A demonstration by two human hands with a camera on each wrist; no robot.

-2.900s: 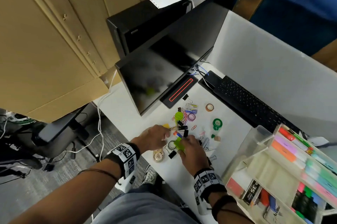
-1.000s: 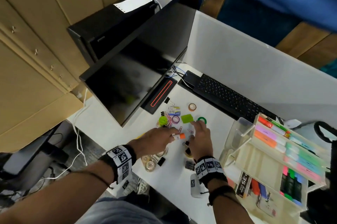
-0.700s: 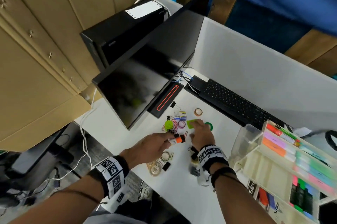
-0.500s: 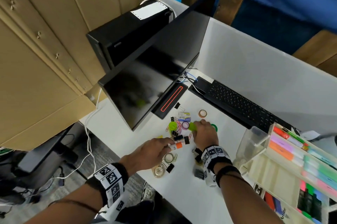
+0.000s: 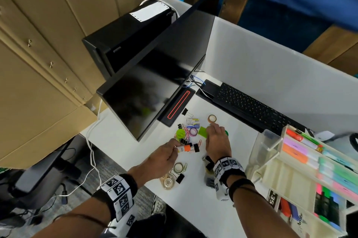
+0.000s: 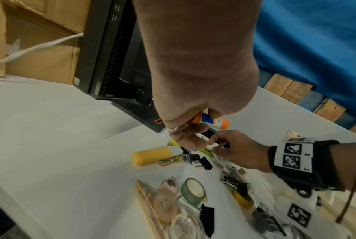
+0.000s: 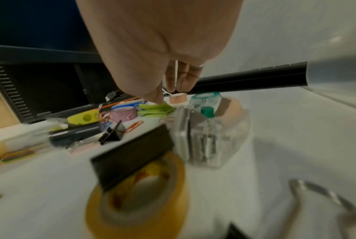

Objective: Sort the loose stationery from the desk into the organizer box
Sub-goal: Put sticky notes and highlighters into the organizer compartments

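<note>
So the left hand (image 5: 164,157) is pinching a small white glue stick with orange caps (image 5: 185,148) between fingertips and thumb, lifted just above the clutter on the white surface (image 5: 195,199). The right hand (image 5: 217,142) has its fingers bent down onto the lime-green stack of sticky notes (image 5: 202,131), thumb on the edge; looks like it's about to pinch them, but I can't tell if it has a real hold yet.

If it were me: get the thumb under the whole green stack so the sheets don't fan out, lift straight up so you don't drag the paper clips along, then take both things over to the clear acrylic organizer box (image 5: 290,172) on the right in one trip. The glue stick probably belongs with the markers, the notes in a flat compartment.

Rough count of what's loose on the surface:
- 1 yellow highlighter (image 6: 156,155)
- 1 lime-green round gadget (image 5: 180,133)
- tape rolls: pink (image 5: 193,131), tan (image 5: 212,118), green-patterned (image 6: 193,190), wide yellow (image 7: 136,198), so 4 I can pick out, plus 1 clear tape dispenser (image 5: 168,182)
- 1 small blue-and-white staples box (image 5: 193,122)
- black binder clips: at least 5
- coloured paper clips: a tangled bunch, too many to count
</note>
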